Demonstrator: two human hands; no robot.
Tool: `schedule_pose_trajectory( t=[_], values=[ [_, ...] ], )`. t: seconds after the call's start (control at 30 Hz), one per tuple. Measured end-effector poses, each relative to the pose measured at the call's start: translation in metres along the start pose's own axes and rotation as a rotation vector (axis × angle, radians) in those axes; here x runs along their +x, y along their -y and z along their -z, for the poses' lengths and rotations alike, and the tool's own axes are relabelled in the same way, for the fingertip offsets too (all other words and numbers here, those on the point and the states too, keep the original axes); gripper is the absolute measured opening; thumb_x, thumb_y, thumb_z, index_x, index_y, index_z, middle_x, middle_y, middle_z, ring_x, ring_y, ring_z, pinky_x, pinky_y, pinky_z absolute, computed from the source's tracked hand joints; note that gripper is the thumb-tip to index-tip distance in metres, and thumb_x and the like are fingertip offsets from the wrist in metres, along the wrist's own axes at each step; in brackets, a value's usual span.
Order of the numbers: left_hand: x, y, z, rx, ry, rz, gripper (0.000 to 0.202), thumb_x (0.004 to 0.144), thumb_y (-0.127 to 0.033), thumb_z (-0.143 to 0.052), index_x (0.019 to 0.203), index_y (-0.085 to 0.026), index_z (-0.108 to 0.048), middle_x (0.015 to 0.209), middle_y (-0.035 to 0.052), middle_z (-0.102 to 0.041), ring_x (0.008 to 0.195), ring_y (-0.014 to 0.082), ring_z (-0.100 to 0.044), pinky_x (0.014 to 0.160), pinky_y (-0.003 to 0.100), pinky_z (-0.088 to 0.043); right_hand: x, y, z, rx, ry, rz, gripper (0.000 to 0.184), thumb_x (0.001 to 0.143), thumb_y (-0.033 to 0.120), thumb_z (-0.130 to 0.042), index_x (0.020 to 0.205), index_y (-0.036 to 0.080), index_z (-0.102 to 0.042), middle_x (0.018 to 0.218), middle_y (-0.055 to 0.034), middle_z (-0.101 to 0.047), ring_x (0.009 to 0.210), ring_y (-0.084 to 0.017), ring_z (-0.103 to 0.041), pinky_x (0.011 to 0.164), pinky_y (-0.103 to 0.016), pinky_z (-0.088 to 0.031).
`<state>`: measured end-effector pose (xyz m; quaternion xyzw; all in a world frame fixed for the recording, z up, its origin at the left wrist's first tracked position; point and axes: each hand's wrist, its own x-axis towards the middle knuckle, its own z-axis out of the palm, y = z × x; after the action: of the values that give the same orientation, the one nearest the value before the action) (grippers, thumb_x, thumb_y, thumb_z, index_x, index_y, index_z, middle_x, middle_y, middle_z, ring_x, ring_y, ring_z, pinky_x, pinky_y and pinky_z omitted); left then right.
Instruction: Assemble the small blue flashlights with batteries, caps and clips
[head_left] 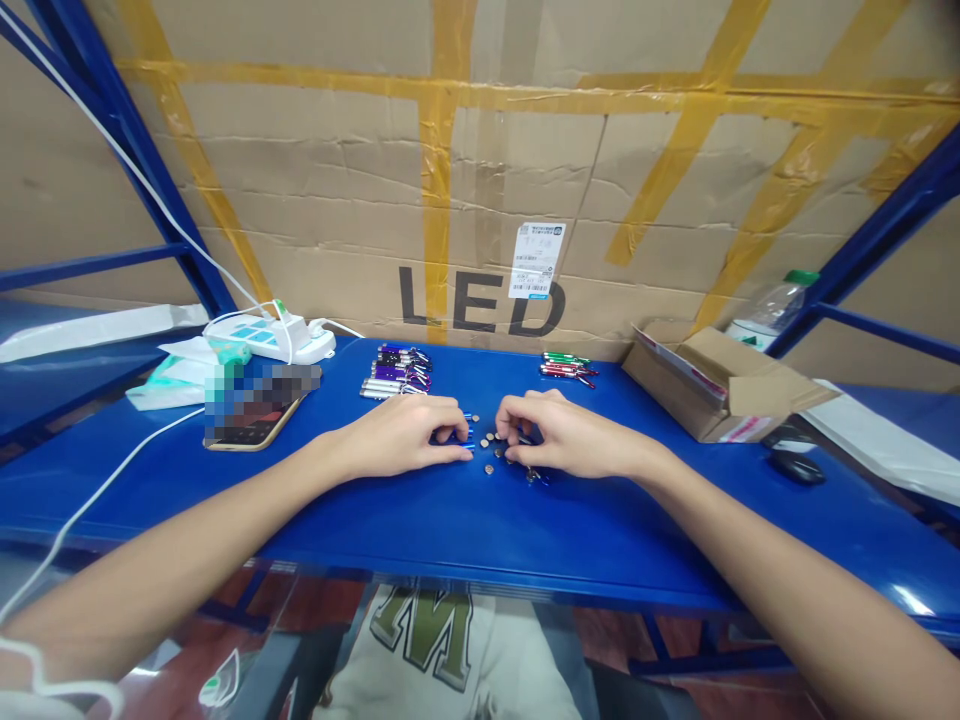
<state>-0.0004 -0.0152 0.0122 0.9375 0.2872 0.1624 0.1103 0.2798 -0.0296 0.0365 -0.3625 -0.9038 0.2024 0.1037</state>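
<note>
My left hand (409, 432) rests on the blue table (450, 520) with its fingers closed round a small blue keychain flashlight (466, 432). My right hand (559, 432) lies just to the right, fingertips pinched over several small round button cells (489, 440) scattered between the two hands. A dark small part (534, 476) lies under the right palm. What the right fingertips hold is too small to name.
Behind the hands lie a pile of purple and silver keychain flashlights (396, 372) and a few red and green ones (567, 369). A phone (251, 420), a power strip (270, 336) with cable, an open cardboard box (712, 385), a plastic bottle (772, 305), a black mouse (796, 466).
</note>
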Motion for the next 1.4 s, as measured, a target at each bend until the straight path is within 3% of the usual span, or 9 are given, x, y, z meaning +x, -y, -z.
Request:
schedule_pose_trajectory(
  t=[0.37,0.63,0.97,1.17,1.4],
  values=[
    [0.000,-0.002,-0.001,0.023,0.026,0.000,0.019,0.106,-0.036,-0.067,0.112,-0.019,-0.075,0.109,0.0049,-0.070,0.092,0.0197,-0.069,0.082,0.030,-0.049,0.002,-0.009,-0.005,-0.061,-0.134,0.025,0.011,0.098,0.012,-0.059,0.100,0.021,-0.063,0.092,-0.0015,-0.073,0.080,-0.018,-0.063,0.074,-0.030,-0.041],
    [0.000,-0.010,0.004,-0.049,-0.060,0.058,0.017,0.104,-0.036,-0.068,0.108,-0.020,-0.071,0.095,0.0019,-0.073,0.076,0.0165,-0.064,0.075,0.029,-0.047,0.000,-0.007,-0.003,-0.042,-0.099,0.009,0.010,0.098,0.012,-0.059,0.099,0.021,-0.063,0.088,-0.0001,-0.072,0.077,-0.017,-0.063,0.072,-0.029,-0.040],
    [0.002,-0.007,-0.001,-0.142,-0.151,0.047,0.026,0.106,-0.036,-0.064,0.125,-0.021,-0.072,0.097,0.0024,-0.073,0.078,0.0160,-0.064,0.076,0.029,-0.048,0.002,0.000,-0.007,0.113,-0.039,0.079,0.015,0.092,0.012,-0.065,0.104,0.021,-0.065,0.093,0.0004,-0.074,0.074,-0.015,-0.060,0.071,-0.028,-0.044],
    [0.006,-0.007,0.001,-0.277,-0.253,0.145,0.023,0.100,-0.040,-0.071,0.104,-0.018,-0.073,0.088,0.0011,-0.071,0.073,0.0147,-0.062,0.070,0.028,-0.047,0.003,0.003,-0.010,0.145,-0.008,0.081,0.019,0.089,0.013,-0.074,0.104,0.021,-0.065,0.101,0.0010,-0.074,0.075,-0.014,-0.057,0.070,-0.027,-0.044],
    [0.007,0.000,-0.006,-0.416,-0.217,0.175,0.029,0.096,-0.046,-0.078,0.099,-0.017,-0.073,0.078,-0.0012,-0.068,0.071,0.0141,-0.060,0.067,0.026,-0.046,0.004,0.006,-0.017,0.152,0.026,0.106,0.018,0.090,0.013,-0.073,0.103,0.021,-0.063,0.098,0.0012,-0.073,0.076,-0.014,-0.059,0.072,-0.027,-0.044]
  ],
)
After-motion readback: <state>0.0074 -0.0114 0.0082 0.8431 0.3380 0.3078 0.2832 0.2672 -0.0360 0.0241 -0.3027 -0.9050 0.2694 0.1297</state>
